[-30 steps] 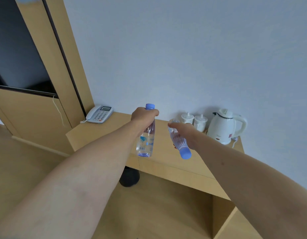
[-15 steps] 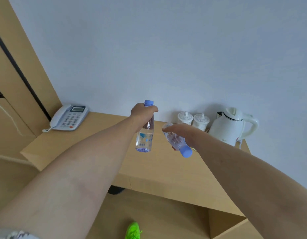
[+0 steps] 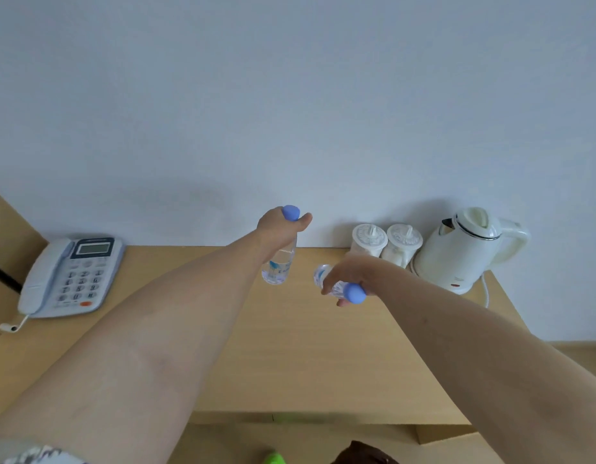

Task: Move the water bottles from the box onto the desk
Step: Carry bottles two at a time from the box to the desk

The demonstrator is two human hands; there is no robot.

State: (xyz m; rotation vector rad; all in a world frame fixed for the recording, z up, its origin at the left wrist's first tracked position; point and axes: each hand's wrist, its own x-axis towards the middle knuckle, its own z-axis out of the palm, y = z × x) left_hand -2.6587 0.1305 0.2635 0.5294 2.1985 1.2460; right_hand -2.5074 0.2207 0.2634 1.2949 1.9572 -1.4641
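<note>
My left hand (image 3: 276, 229) grips a clear water bottle (image 3: 278, 267) near its blue cap, upright, its base just above the wooden desk (image 3: 289, 356) near the back wall. My right hand (image 3: 353, 276) holds a second clear bottle (image 3: 333, 285) tilted almost flat, blue cap pointing toward me, over the desk to the right of the first. The box is out of view.
A grey telephone (image 3: 69, 276) lies at the desk's left end. Two white lidded cups (image 3: 386, 241) and a white electric kettle (image 3: 463, 249) stand at the back right by the wall. The desk's front edge runs across the bottom.
The view has come closer and squarer to the desk. Both hands have carried their bottles further over the desktop toward the wall, and the left bottle is lower.
</note>
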